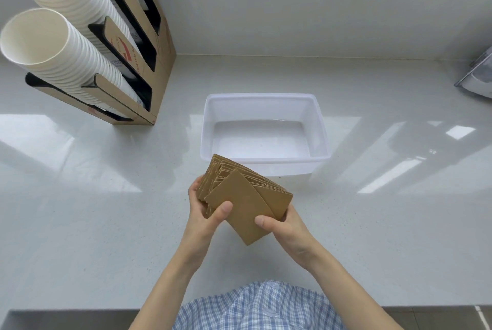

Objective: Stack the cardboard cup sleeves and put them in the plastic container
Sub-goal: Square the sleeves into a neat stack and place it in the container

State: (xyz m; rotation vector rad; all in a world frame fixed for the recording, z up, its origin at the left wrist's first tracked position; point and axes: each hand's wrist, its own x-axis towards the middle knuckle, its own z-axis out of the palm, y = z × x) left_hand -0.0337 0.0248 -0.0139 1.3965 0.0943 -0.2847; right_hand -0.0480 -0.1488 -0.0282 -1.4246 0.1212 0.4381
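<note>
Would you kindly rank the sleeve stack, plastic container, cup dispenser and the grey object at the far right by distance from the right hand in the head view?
From the right hand:
1. Cardboard sleeve stack, in its grip.
2. Plastic container, just beyond.
3. Grey object, far right edge.
4. Cup dispenser, far left.

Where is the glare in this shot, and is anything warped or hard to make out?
Head view: bright window reflections streak the glossy counter left and right of the plastic container; wide-angle distortion tilts the cup holder and its paper cups inward at left; an object cut off at the right edge is unidentifiable; both hands and the cardboard sleeves look sharp.
</note>
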